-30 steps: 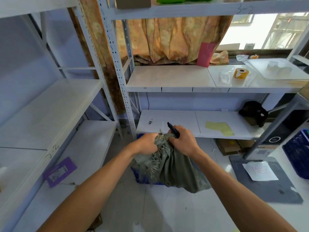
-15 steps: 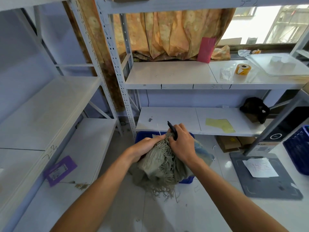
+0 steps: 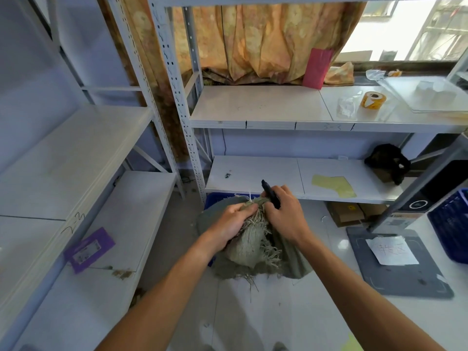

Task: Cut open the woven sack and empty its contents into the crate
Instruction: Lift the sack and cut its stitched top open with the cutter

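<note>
A grey-green woven sack (image 3: 253, 247) with frayed threads hangs bunched in front of me, above the floor. My left hand (image 3: 229, 222) grips its gathered top from the left. My right hand (image 3: 285, 214) pinches the same top from the right and also holds a black cutter (image 3: 270, 193) that points up and away. Behind and under the sack, a blue crate (image 3: 217, 197) stands on the floor below the lowest shelf; only a strip of its rim shows.
White metal shelving stands ahead and to the left. The lower shelf (image 3: 253, 173) carries a yellow sheet (image 3: 333, 184) and a black object (image 3: 388, 162). A grey mat with a paper (image 3: 395, 259) lies on the floor at right, next to another blue crate (image 3: 453, 224).
The sack has been turned and bunched: its frayed end now hangs over the front below my hands. Both hands kept their hold on the top, and the view came closer.
</note>
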`<state>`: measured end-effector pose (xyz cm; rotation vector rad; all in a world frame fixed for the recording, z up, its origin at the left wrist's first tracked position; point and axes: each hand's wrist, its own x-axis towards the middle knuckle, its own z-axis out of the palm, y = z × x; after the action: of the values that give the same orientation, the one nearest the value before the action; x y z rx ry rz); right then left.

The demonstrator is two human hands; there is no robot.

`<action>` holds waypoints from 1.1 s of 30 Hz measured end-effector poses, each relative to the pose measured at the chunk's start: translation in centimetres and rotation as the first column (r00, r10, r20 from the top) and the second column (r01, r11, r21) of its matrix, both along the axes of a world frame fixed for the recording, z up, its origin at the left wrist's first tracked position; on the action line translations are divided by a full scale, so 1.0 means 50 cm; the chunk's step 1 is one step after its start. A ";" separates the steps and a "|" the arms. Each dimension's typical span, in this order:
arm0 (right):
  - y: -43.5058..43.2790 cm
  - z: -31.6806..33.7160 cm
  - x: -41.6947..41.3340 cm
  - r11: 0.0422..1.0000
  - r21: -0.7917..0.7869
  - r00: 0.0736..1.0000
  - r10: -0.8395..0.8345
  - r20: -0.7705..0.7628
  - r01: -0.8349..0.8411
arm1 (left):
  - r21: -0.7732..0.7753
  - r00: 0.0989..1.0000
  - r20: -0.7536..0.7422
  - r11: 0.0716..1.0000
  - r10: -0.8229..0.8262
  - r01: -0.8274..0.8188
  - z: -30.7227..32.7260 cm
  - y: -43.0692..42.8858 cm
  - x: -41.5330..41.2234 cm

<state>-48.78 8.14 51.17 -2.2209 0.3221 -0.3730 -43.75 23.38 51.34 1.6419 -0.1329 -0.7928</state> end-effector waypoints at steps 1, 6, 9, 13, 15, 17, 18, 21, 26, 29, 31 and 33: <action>-0.004 0.004 -0.006 0.998 0.058 1.000 -0.017 0.021 0.015 | 0.016 0.999 0.040 1.000 0.007 -0.007 0.000 -0.001 -0.005; -0.001 0.016 -0.025 0.980 0.180 0.992 -0.097 0.085 0.081 | 0.094 0.955 0.298 0.995 0.012 -0.042 0.015 0.000 -0.031; 0.014 0.027 -0.025 0.970 0.242 0.998 0.028 0.048 -0.038 | 0.048 0.925 0.378 0.997 0.030 -0.052 0.022 0.000 -0.039; 0.023 0.039 -0.022 0.941 0.319 0.992 0.087 0.089 -0.112 | 0.007 0.888 0.454 0.997 0.068 -0.080 0.013 0.004 -0.038; 0.025 0.042 -0.021 0.920 0.369 0.990 0.098 0.102 -0.129 | -0.004 0.869 0.490 0.997 0.066 -0.074 0.011 0.004 -0.041; 0.026 0.050 -0.022 0.902 0.408 0.989 0.106 0.106 -0.140 | -0.025 0.861 0.503 0.998 0.068 -0.064 0.014 0.004 -0.048; 0.027 0.053 -0.023 0.885 0.445 0.989 0.106 0.101 -0.140 | -0.035 0.862 0.502 0.997 0.074 -0.066 0.013 0.004 -0.050; 0.031 0.051 -0.023 0.844 0.531 0.996 0.043 0.077 -0.078 | -0.032 0.874 0.479 0.997 0.080 -0.074 0.011 0.005 -0.056; 0.024 0.024 -0.005 0.863 0.448 0.972 -0.225 -0.071 0.232 | 0.016 0.878 0.474 0.996 0.066 -0.083 0.013 0.005 -0.060; 0.007 0.019 -0.012 0.871 0.431 0.972 -0.225 -0.074 0.235 | 0.036 0.877 0.475 0.993 0.079 -0.109 0.014 0.006 -0.053; 0.001 0.029 -0.023 0.872 0.448 0.979 -0.193 -0.061 0.199 | 0.043 0.868 0.488 0.991 0.088 -0.125 0.012 0.006 -0.047; -0.003 0.040 -0.031 0.859 0.488 0.987 -0.155 -0.045 0.157 | 0.051 0.864 0.494 0.989 0.096 -0.139 0.009 0.005 -0.045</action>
<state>-50.31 7.98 53.16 -1.6988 0.5387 -0.3294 -45.99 23.61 51.78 1.8881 -0.3587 -0.2732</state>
